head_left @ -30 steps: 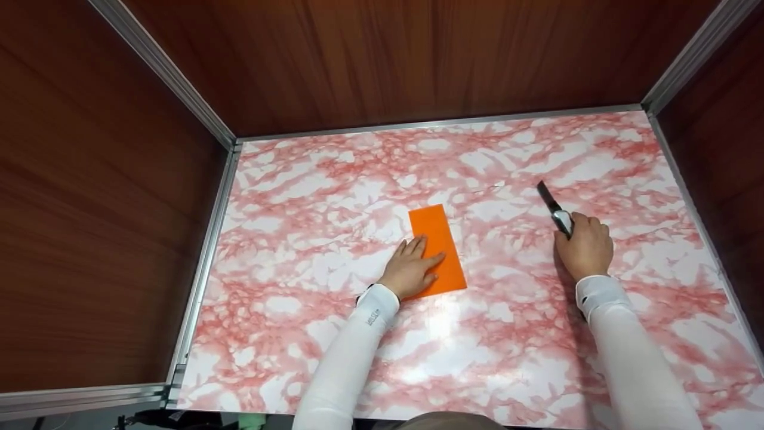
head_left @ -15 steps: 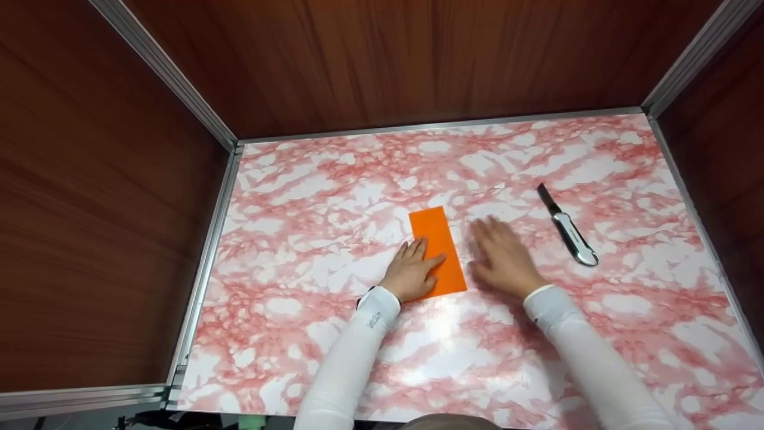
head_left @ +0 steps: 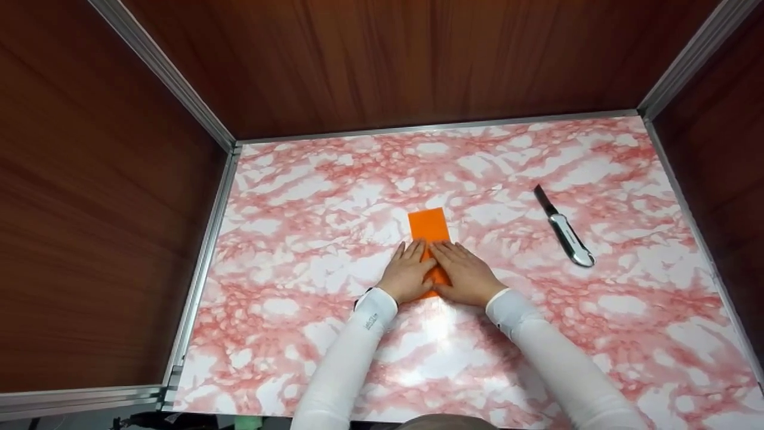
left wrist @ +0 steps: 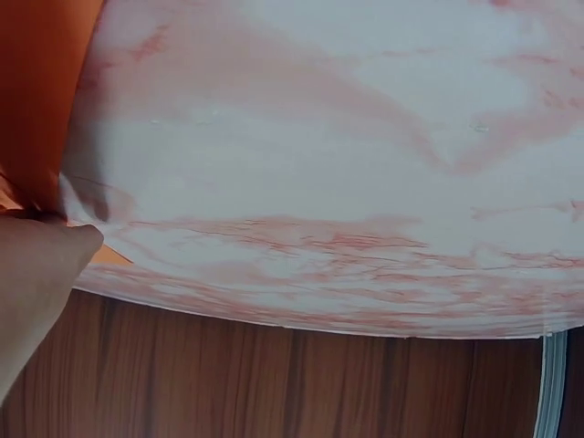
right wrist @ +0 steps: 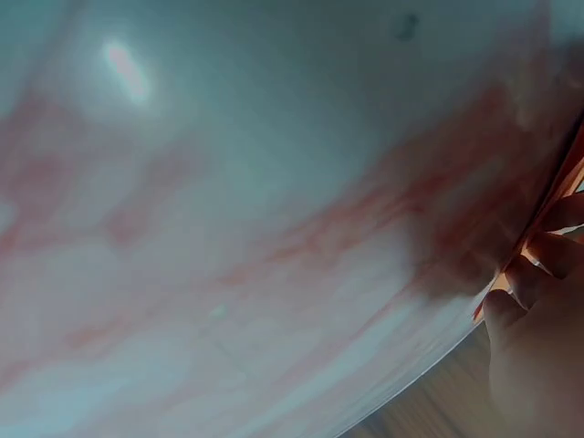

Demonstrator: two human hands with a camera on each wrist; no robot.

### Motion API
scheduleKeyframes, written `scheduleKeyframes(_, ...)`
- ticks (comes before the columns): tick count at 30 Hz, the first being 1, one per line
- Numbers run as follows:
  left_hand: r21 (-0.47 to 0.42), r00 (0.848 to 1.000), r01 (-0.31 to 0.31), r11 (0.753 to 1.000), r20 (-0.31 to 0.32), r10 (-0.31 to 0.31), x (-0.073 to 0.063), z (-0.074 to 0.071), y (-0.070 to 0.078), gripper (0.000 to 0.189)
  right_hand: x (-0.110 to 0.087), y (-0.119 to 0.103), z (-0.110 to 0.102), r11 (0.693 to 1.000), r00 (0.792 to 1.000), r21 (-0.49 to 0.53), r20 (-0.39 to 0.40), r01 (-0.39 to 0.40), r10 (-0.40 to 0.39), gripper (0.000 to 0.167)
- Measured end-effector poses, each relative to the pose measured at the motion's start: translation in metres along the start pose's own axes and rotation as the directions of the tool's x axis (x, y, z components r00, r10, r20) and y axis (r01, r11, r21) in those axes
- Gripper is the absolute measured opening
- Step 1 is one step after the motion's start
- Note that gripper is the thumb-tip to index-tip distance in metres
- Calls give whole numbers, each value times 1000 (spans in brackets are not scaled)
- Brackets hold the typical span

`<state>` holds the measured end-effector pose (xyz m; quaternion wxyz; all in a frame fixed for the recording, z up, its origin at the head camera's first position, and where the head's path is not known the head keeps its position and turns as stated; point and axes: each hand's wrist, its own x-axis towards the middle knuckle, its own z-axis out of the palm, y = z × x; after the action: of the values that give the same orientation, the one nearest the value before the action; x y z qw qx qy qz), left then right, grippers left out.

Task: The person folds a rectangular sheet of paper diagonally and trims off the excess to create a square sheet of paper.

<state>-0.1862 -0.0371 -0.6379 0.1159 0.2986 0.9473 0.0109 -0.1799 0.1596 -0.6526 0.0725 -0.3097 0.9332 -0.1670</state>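
An orange rectangular sheet of paper (head_left: 428, 224) lies near the middle of the table, its far end showing beyond the fingertips. My left hand (head_left: 407, 275) rests on its left side with fingers extended. On the right side, my right hand (head_left: 468, 276) presses with straight fingers, close beside the left one. Both hands cover much of the near half of the paper. In the left wrist view, part of the orange paper (left wrist: 41, 82) appears beside the hand (left wrist: 36, 274). Only a sliver of it shows past the right hand (right wrist: 543, 319) in the right wrist view.
A utility knife (head_left: 571, 240) with a dark blade and silver-black handle lies to the right, blade pointing away. The red-and-white marbled table (head_left: 298, 239) is bounded by brown wood-look panels (head_left: 388, 65) at the back and sides, with metal framing.
My right hand has let go of the utility knife, leaving it on the table, and has moved left onto the orange paper. The left hand stays in place on the paper.
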Motion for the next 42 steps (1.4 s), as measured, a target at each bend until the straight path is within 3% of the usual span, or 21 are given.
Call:
scheduleKeyframes(6,7,1000,5,1000,-26,-5,-18,5,2,54,0,-3,0,1000,999,-3,43,-14,14,83)
scheduleKeyframes(15,-6,998,13,1000,-59,-14,-40,19,-1,71,-5,2,0,1000,1000,-31,21,-2,2,80)
scheduleKeyframes(27,-35,1000,10,999,-26,-11,-41,18,-5,73,-20,17,-4,999,1000,-34,12,-26,26,80)
scheduleKeyframes(42,-77,1000,15,997,5,-15,-42,15,-5,72,-68,68,-21,994,994,-13,-2,-111,111,82)
